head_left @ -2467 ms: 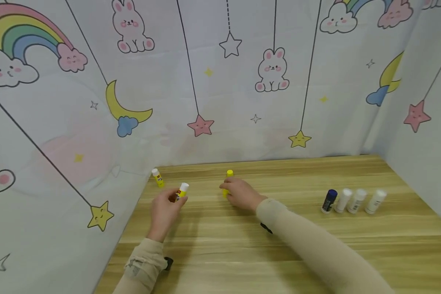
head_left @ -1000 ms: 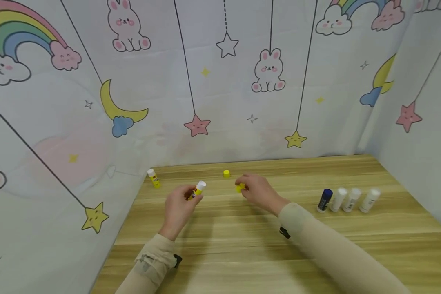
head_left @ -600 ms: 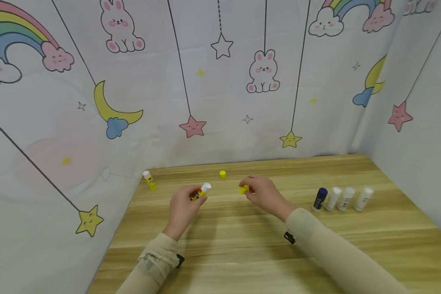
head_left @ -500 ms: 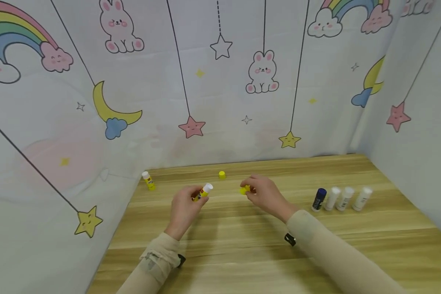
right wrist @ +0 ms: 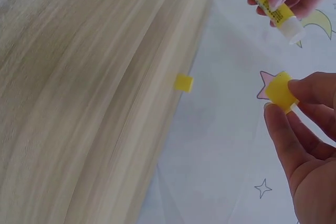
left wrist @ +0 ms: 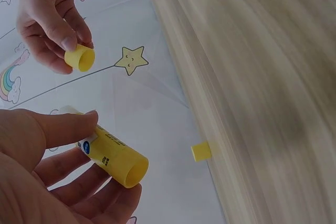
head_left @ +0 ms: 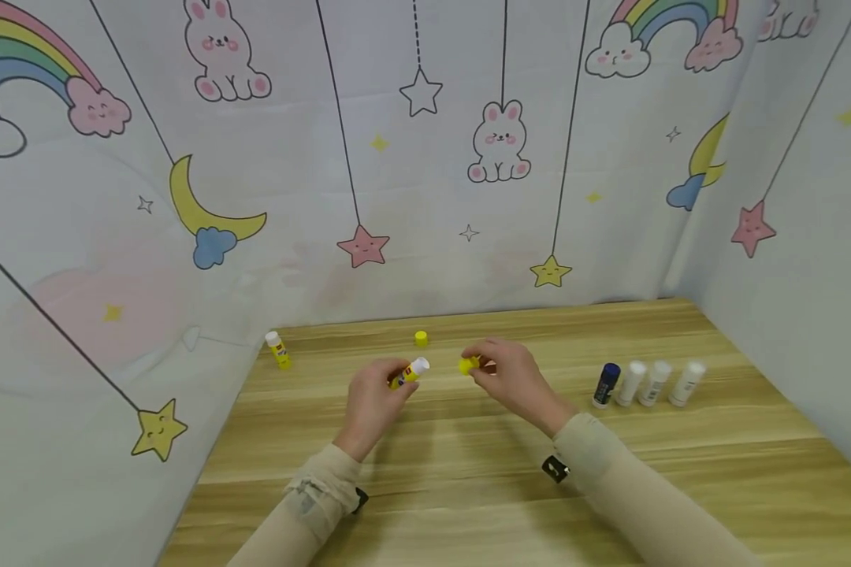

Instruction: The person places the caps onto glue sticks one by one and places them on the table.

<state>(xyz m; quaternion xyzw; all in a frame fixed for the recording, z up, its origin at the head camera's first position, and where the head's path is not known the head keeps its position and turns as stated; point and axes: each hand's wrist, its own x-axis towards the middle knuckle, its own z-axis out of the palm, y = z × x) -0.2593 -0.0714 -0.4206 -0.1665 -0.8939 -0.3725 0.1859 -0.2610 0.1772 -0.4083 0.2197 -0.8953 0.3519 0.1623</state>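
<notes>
My left hand (head_left: 374, 398) grips a yellow glue stick (head_left: 406, 376) with a white end, tilted above the table. That white end (right wrist: 293, 31) points toward my right hand (head_left: 514, 378), which pinches a hollow yellow cap (left wrist: 81, 59) between thumb and fingertips. A short gap separates cap and stick. In the left wrist view the stick's yellow end (left wrist: 131, 169) faces away from the cap. A second yellow cap (head_left: 421, 339) stands near the table's back edge, untouched. Another glue stick (head_left: 279, 350), white-topped, stands upright at the back left.
To the right stand a dark-blue-capped tube (head_left: 606, 385) and three white tubes (head_left: 655, 384) in a row on the wooden table (head_left: 440, 504). A curtain (head_left: 269, 157) printed with rabbits and stars hangs behind the table and along its sides.
The right hand has lifted one of the two yellow caps from the back of the table. The left hand has brought the glue stick rightward, closer to that cap, and tilted it more.
</notes>
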